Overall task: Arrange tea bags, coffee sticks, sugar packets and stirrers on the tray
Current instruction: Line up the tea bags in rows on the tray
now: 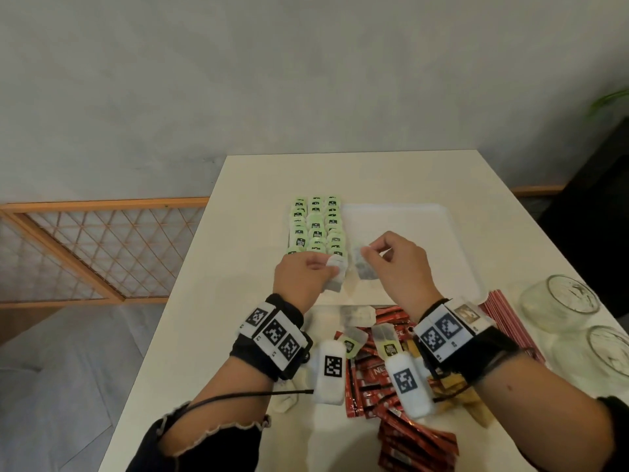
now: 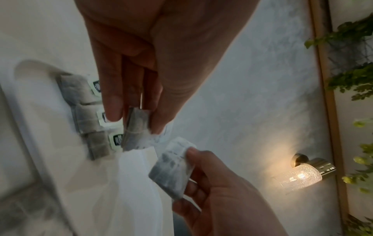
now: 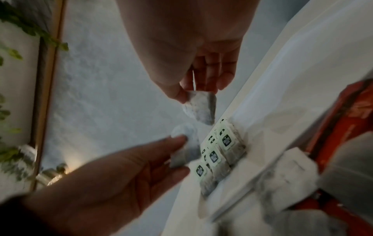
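Pale grey mottled wall [image 1: 238, 80] fills far side. White surface [image 1: 391, 175] runs from near edge toward wall. Wooden lattice panel [image 1: 102, 247] with diamond grid at left, low against wall. Grey floor [image 1: 51, 386] near left. Green plant leaves [image 1: 609, 100] at far right edge. Lit wall lamp [image 2: 302, 174] with textured glass shade, brass mount, warm glow on wall.
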Demonstrator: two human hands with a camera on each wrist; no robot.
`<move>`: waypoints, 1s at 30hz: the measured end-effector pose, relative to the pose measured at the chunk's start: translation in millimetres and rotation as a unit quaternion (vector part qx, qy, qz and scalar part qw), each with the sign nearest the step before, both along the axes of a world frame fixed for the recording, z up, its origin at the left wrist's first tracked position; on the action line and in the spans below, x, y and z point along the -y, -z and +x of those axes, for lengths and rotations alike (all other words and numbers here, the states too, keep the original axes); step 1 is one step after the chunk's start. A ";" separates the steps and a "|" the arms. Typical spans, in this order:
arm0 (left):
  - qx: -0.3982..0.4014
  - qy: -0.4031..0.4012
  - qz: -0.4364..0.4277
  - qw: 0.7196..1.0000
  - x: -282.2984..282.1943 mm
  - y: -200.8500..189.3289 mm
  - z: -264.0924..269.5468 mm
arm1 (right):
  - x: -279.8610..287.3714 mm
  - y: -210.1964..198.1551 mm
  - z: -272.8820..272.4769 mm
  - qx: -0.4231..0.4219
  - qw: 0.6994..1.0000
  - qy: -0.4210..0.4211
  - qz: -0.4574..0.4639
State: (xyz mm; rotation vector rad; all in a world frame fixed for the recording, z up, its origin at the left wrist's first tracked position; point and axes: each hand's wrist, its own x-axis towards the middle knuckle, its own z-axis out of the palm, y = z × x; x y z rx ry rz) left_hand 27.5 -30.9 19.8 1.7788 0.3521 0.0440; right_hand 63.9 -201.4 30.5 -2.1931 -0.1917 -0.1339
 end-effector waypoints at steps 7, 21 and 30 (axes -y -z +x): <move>0.029 0.004 -0.056 0.998 34.9 -6.1 -3.6 | 2.1 4.3 -11.7 0.037 0.998 -0.046 -0.016; 0.011 -0.022 -0.050 0.998 14.8 7.8 13.3 | -5.5 10.5 15.7 0.002 0.994 -0.107 -0.038; -0.016 -0.081 -0.048 0.995 -29.1 31.8 19.4 | -14.3 38.3 38.8 -0.174 0.968 -0.154 -0.091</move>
